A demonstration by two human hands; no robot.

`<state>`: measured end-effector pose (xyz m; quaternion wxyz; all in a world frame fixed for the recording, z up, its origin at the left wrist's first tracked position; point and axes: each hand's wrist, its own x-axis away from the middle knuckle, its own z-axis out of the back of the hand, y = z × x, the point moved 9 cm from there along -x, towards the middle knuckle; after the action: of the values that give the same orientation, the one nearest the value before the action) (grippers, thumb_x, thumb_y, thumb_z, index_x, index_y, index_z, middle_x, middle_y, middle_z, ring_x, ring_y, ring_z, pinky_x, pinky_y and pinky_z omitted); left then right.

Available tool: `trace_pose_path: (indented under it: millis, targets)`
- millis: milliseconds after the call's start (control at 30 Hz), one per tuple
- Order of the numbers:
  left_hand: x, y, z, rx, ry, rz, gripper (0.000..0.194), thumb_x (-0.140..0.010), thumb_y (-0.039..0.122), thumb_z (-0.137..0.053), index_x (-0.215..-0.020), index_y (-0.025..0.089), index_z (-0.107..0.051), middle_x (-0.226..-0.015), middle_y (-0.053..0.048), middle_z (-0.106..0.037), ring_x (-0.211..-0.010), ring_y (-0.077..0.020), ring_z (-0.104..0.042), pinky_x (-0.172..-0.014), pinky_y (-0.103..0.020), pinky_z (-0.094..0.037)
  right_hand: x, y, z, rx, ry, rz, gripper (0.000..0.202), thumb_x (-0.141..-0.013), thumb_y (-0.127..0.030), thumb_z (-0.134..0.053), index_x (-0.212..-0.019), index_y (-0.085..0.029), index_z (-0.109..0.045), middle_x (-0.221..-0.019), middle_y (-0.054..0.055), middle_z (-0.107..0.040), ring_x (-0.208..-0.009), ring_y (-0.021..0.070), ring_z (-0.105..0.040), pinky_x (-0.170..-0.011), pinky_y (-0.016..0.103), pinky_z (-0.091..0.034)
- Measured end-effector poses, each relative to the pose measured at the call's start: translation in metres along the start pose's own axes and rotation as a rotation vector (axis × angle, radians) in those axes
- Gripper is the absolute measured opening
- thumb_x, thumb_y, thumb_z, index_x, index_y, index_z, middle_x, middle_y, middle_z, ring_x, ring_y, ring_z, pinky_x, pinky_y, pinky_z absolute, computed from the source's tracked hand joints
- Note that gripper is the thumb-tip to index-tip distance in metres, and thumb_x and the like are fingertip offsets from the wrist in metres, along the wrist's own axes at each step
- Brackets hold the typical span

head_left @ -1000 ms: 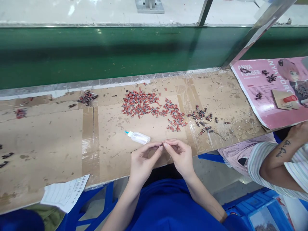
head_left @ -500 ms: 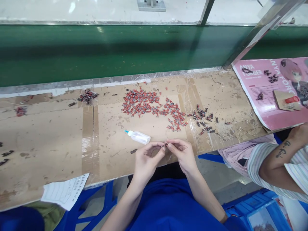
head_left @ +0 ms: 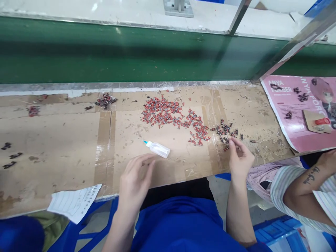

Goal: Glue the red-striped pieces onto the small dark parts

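My left hand (head_left: pixel 137 178) is low over the near side of the cardboard, below a clear squeeze bottle (head_left: pixel 160 149) with a blue tip. Its thumb and fingertips are drawn close together, and whatever lies between or under them is hidden. My right hand (head_left: pixel 240 159) reaches to the near edge of a loose pile of small dark parts (head_left: pixel 224 129). Thumb and forefinger are pinched there; what they grip is too small to make out. Left of that pile spreads a large heap of small red parts with metal ends (head_left: pixel 161 112).
A cardboard-covered bench (head_left: pixel 157 175) runs across the view before a green panel (head_left: pixel 131 52). More dark parts (head_left: pixel 105 100) lie at the back left. A paper sheet (head_left: pixel 75 203) overhangs the front edge. A co-worker's arm (head_left: pixel 312 178) is at right beside a pink poster (head_left: pixel 291 122).
My hands were together over a small reddish-dark part and have parted. The left moved left, the right moved right to the dark pile. The camera view shifted slightly.
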<state>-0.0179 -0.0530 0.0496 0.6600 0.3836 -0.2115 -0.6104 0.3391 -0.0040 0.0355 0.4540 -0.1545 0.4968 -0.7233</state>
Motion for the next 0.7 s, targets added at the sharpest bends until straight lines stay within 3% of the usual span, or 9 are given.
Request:
trace_pose_path:
  millis: [100,133,267,367,500,600,700]
  targets:
    - [0.004,-0.024,0.003,-0.12,-0.054,-0.016,0.022,-0.093,0.037,-0.054,-0.096,0.023,-0.071,-0.097,-0.005,-0.073,-0.092,-0.0237,-0.066,-0.083,-0.037,-0.052,0.003,-0.033,-0.012,0.212,0.022,0.245,0.031,-0.087,-0.039,-0.065,-0.109,-0.019,-0.074,-0.122,0.016,-0.067,-0.12,0.0326,-0.057,-0.107,0.059,-0.039]
    - [0.005,-0.028,0.0,-0.142,-0.07,-0.026,0.024,-0.093,0.039,-0.053,-0.094,0.024,-0.072,-0.096,-0.005,-0.073,-0.091,-0.0243,-0.066,-0.082,-0.037,-0.052,0.012,-0.045,-0.027,0.221,-0.041,0.316,0.031,-0.087,-0.038,-0.065,-0.112,-0.021,-0.072,-0.125,0.016,-0.066,-0.122,0.0322,-0.055,-0.107,0.059,-0.039]
    - [0.007,-0.029,-0.016,-0.185,-0.11,-0.078,0.025,-0.094,0.034,-0.051,-0.094,0.025,-0.074,-0.09,-0.006,-0.072,-0.085,-0.0244,-0.063,-0.075,-0.035,-0.051,0.076,-0.087,-0.114,0.118,-0.511,0.498,0.042,-0.083,-0.044,-0.071,-0.12,-0.024,-0.068,-0.109,0.012,-0.07,-0.108,0.0303,-0.059,-0.1,0.053,-0.048]
    - [0.006,-0.027,-0.021,-0.203,-0.123,-0.103,0.032,-0.095,0.024,-0.043,-0.097,0.026,-0.075,-0.085,-0.007,-0.07,-0.078,-0.0232,-0.059,-0.068,-0.033,-0.049,0.11,-0.099,-0.155,0.112,-0.676,0.509,0.047,-0.076,-0.041,-0.079,-0.116,-0.019,-0.069,-0.112,0.015,-0.067,-0.109,0.0324,-0.056,-0.096,0.051,-0.051]
    - [0.004,-0.035,-0.015,-0.138,-0.093,-0.052,0.035,-0.095,0.024,-0.041,-0.096,0.027,-0.076,-0.087,-0.006,-0.07,-0.081,-0.0218,-0.06,-0.072,-0.033,-0.048,0.113,-0.095,-0.171,0.052,-0.737,0.431,0.027,-0.079,-0.028,-0.075,-0.104,-0.018,-0.073,-0.11,0.015,-0.069,-0.107,0.0309,-0.059,-0.096,0.048,-0.051]
    - [0.002,-0.043,-0.016,-0.064,-0.065,0.033,0.026,-0.094,0.033,-0.05,-0.09,0.027,-0.075,-0.09,-0.004,-0.073,-0.087,-0.0231,-0.062,-0.081,-0.038,-0.047,0.099,-0.078,-0.164,-0.192,-0.764,0.178,0.03,-0.082,-0.035,-0.072,-0.107,-0.019,-0.072,-0.102,0.01,-0.074,-0.096,0.0261,-0.066,-0.088,0.042,-0.055]
    - [0.001,-0.046,-0.021,-0.036,-0.012,0.079,0.021,-0.092,0.036,-0.056,-0.085,0.027,-0.074,-0.09,-0.003,-0.075,-0.098,-0.026,-0.061,-0.091,-0.044,-0.044,0.092,-0.057,-0.155,-0.455,-0.773,-0.103,0.039,-0.073,-0.043,-0.077,-0.105,-0.021,-0.073,-0.1,0.007,-0.076,-0.085,0.023,-0.07,-0.075,0.035,-0.057]
